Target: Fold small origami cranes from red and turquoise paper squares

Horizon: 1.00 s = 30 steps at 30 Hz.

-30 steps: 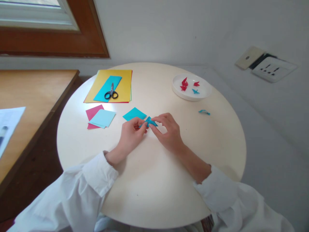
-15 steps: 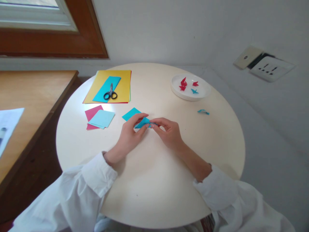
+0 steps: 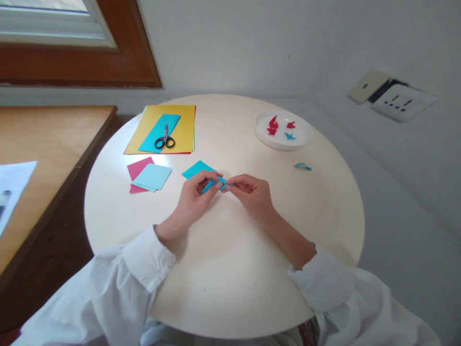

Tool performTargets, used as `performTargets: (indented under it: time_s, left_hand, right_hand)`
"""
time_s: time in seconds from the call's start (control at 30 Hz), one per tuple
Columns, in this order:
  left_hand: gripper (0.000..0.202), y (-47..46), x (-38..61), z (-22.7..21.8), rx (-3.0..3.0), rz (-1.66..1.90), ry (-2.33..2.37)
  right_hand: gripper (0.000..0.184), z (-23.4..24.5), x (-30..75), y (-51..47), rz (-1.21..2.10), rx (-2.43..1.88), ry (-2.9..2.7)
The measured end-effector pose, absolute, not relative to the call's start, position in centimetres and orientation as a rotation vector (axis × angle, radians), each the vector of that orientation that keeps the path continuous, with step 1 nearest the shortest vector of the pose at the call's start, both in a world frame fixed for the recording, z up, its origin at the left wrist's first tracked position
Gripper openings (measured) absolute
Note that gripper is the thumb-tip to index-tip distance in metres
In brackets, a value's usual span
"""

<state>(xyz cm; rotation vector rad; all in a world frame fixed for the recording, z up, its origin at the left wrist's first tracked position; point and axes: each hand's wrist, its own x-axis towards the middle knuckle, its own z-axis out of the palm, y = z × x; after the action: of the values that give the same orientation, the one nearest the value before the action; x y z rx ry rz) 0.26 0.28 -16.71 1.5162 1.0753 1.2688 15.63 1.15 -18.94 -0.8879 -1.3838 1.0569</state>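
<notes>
A small folded piece of blue origami paper (image 3: 209, 184) is pinched between my two hands above the round white table (image 3: 230, 269). My left hand (image 3: 194, 194) has its thumb and fingers closed on the left part of it. At its right end, the fingertips and thumb of my right hand (image 3: 254, 196) grip the paper; part of it is hidden by the fingers. Just behind my left hand lies a flat blue paper square (image 3: 198, 168), partly covered by that hand.
Scissors (image 3: 164, 138) rest on a blue strip (image 3: 153, 137) over yellow sheets (image 3: 183, 129). Pale blue squares (image 3: 153, 177) overlap pink ones (image 3: 139, 167). A white dish (image 3: 264, 138) holds red folded figures (image 3: 273, 123) and a blue one (image 3: 290, 136). A curled blue scrap (image 3: 302, 166) lies before it.
The blue paper between my hands has been turned or pressed narrower, with less of its face showing. My fingers have closed nearer together; the other things stay where they were.
</notes>
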Motion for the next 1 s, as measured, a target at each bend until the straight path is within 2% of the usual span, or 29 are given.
performTargets:
  time_s: [0.33,0.8,1.0]
  left_hand:
    - [0.018,0.1,0.2,-16.6,1.553,1.271,1.084]
    - [0.015,0.3,0.7,-17.2,1.619,1.369,1.131]
    - [0.011,0.5,0.3,-17.1,1.588,1.283,1.144]
  right_hand:
    - [0.010,-18.5,15.4,0.8,0.997,-0.885,-1.447]
    - [0.011,-18.3,14.6,0.4,0.990,-0.961,-1.350]
    - [0.008,-18.4,14.7,0.5,0.998,-0.969,-1.331]
